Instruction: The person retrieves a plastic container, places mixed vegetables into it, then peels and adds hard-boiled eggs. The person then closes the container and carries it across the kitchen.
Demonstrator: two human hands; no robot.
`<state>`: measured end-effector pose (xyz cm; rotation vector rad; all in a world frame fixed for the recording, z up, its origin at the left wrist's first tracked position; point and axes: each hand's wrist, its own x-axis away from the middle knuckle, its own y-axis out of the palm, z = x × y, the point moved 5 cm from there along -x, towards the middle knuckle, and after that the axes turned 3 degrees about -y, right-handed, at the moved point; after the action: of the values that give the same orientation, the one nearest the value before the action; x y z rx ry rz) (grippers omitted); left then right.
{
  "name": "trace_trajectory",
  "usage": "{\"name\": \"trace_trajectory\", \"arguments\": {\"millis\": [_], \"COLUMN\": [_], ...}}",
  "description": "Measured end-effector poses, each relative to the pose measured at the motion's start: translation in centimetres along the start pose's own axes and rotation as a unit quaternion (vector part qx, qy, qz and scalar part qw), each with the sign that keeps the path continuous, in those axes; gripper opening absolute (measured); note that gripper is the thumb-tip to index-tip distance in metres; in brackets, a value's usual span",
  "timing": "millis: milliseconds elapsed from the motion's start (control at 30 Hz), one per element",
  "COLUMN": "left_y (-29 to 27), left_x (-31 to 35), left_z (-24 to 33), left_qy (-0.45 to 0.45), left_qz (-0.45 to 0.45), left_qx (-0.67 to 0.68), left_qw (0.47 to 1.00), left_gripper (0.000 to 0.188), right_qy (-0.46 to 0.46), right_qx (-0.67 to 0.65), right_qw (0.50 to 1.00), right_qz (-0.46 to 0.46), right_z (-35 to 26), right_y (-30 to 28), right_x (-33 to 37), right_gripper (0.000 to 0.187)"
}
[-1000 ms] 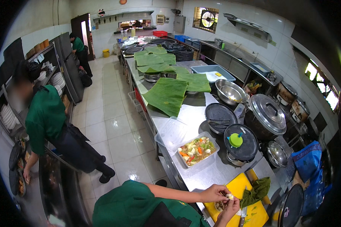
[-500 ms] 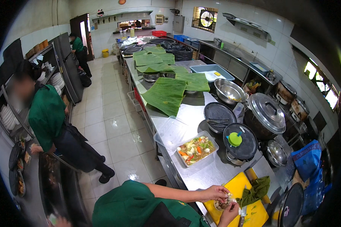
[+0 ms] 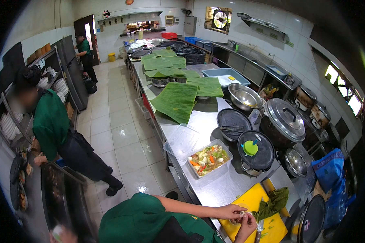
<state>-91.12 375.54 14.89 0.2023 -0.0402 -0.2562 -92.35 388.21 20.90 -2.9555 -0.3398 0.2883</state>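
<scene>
Over a yellow cutting board (image 3: 247,197), my left hand (image 3: 232,211) and my right hand (image 3: 247,224) meet with fingertips pinched together. Between them is a small whitish piece, too small to name. Partly hidden under my fingers sits a small round container (image 3: 233,222) with brownish contents. A knife (image 3: 259,233) lies on the board beside my right hand, near green vegetable scraps (image 3: 273,220). A crumpled dark green cloth (image 3: 275,200) rests just beyond the hands. Further along the steel table stands a clear plastic tub of mixed vegetables (image 3: 209,159), its lid off.
Banana leaves (image 3: 176,99) cover the table's far part. Black-lidded pots (image 3: 256,156) and a large lidded pot (image 3: 284,121) stand along its right. On the left a co-worker (image 3: 56,125) stands at a counter; another person's blurred hand (image 3: 64,235) shows lower left.
My fingers have drawn closer together over the small container, covering more of it. The co-worker at left has shifted slightly, and the blurred hand at lower left has moved up a little.
</scene>
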Motion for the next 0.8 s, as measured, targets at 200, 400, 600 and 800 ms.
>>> {"name": "trace_trajectory", "arguments": {"millis": [200,400,600,800], "left_y": [-0.1,0.0,0.0,0.3], "left_x": [0.2,0.2,0.5,-0.2], "left_z": [1.2,2.4,3.6,2.5], "left_qy": [0.124,0.074,0.050,-0.012], "left_qz": [0.031,0.023,0.046,0.033], "left_qx": [-0.267,-0.196,-0.033,0.082], "left_qw": [0.955,0.977,0.997,0.996], "left_gripper": [0.048,0.040,0.021,0.021], "right_qy": [0.076,0.029,0.018,0.020], "right_qx": [0.017,-0.059,-0.058,-0.075], "right_qw": [0.997,0.997,0.998,0.997], "right_qz": [-0.018,-0.042,-0.006,-0.009], "right_z": [0.3,2.2,2.5,2.4], "right_y": [-0.6,-0.7,-0.8,-0.8], "right_x": [0.2,-0.8,-0.3,-0.4], "right_gripper": [0.021,0.012,0.012,0.011]}}
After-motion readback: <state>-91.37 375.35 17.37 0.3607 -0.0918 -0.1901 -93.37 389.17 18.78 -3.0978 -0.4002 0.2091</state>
